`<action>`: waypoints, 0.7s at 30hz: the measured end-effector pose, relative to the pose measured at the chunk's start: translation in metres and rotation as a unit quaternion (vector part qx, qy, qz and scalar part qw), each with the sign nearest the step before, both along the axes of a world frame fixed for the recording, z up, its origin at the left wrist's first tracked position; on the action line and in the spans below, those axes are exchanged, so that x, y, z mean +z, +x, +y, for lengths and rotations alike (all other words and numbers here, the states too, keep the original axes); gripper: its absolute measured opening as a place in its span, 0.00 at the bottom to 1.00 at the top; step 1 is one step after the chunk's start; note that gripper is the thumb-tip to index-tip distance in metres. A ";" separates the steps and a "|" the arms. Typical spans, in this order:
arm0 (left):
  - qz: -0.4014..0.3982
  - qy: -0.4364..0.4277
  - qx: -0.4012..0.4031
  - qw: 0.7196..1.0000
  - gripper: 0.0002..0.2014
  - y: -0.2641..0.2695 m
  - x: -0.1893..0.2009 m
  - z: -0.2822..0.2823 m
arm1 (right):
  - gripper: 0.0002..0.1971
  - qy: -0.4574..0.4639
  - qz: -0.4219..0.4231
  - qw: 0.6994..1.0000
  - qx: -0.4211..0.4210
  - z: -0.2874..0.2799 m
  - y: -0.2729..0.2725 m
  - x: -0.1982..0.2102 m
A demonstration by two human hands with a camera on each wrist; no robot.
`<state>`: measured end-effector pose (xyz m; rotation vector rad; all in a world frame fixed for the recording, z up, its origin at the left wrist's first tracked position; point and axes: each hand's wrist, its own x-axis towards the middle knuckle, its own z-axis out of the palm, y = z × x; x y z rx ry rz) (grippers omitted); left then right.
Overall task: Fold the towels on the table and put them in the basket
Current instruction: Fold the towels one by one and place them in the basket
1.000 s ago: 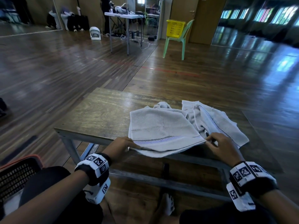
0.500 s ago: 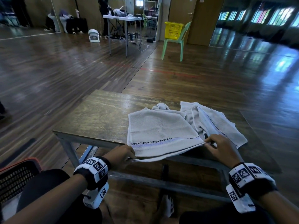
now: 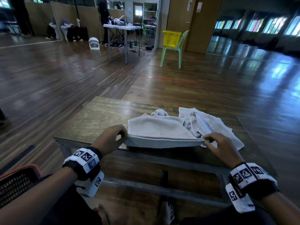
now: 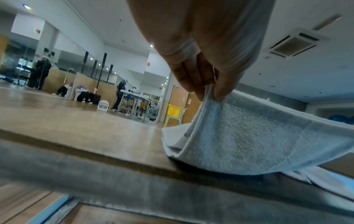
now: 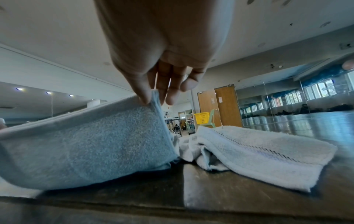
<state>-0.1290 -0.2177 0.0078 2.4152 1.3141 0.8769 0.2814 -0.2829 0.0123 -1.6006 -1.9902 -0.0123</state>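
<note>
Pinched between thumb and fingertips, the two near corners of the towel (image 3: 159,132) are lifted just off the table (image 3: 100,117): the left hand (image 3: 110,139) nips the corner at lower centre-left of the head view, the right hand (image 3: 218,146) nips the one at lower centre-right, and the hemmed edge runs taut between them. The left wrist view shows the fingers (image 4: 193,81) closed on the seam at the very corner, with the cloth sagging below in a soft curve. In the right wrist view thumb and forefinger hold the hem while the other fingers (image 5: 188,84) hang loose. Terry cloth like this looks light and limp; it will droop wherever it is unsupported, so the corners and the hem are the sensible holds. Its far part lies on the table in the middle of the head view. Just beside it to the right lies a crumpled towel (image 3: 211,125), unfolded. A dark basket (image 3: 17,181) with an orange rim sits at the lower left edge.
</note>
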 end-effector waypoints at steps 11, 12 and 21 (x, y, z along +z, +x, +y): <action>-0.028 0.266 0.011 0.963 0.13 -0.014 0.175 -0.006 | 0.09 0.161 0.027 0.987 0.010 -0.012 -0.011 0.163; -0.022 0.282 0.009 0.959 0.14 -0.015 0.195 -0.008 | 0.09 0.173 0.031 0.984 0.011 -0.016 -0.012 0.182; -0.007 0.260 -0.015 0.965 0.02 -0.023 0.297 -0.047 | 0.07 0.222 0.054 0.973 0.028 -0.056 -0.024 0.283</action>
